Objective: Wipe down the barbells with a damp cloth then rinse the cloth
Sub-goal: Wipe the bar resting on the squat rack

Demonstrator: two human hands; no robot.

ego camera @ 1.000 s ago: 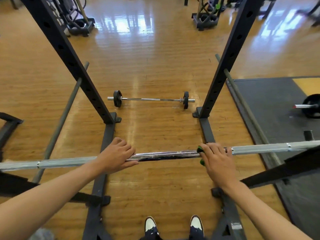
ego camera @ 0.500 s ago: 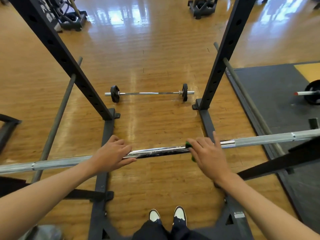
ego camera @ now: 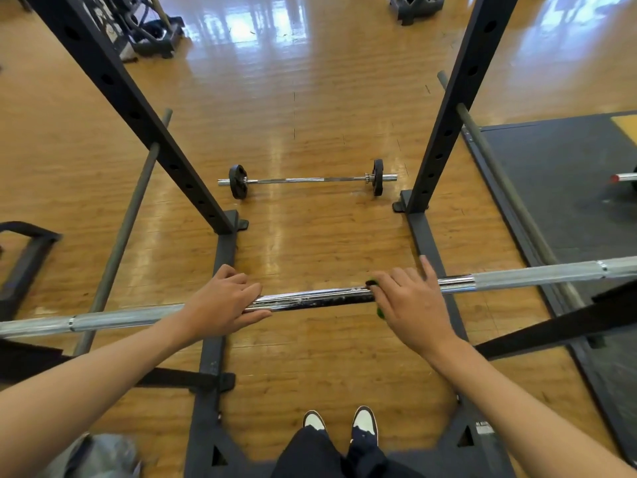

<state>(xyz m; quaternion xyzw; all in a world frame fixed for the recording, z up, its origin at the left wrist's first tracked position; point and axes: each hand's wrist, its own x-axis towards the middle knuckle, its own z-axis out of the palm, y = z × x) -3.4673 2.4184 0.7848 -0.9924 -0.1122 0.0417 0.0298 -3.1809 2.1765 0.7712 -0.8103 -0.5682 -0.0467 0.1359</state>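
A long chrome barbell (ego camera: 317, 300) lies across the squat rack in front of me, its middle section dark and smeared. My left hand (ego camera: 224, 300) is wrapped over the bar left of centre. On the right of centre, my right hand (ego camera: 410, 301) presses a green cloth (ego camera: 372, 282) around the bar; only small green bits show at the fingertips and under the palm. A second, shorter barbell (ego camera: 310, 180) with small black plates lies on the wooden floor beyond the rack.
Two black rack uprights (ego camera: 144, 115) (ego camera: 448, 108) rise either side, with base rails and grey safety bars (ego camera: 120, 236). A dark rubber mat (ego camera: 558, 188) with another barbell end (ego camera: 624, 177) lies right. My shoes (ego camera: 339, 422) are below. A grey bag (ego camera: 100, 453) sits bottom left.
My right hand with the cloth has slid left along the bar, baring more chrome on its right. The left hand has kept its grip. The camera tilted down slightly.
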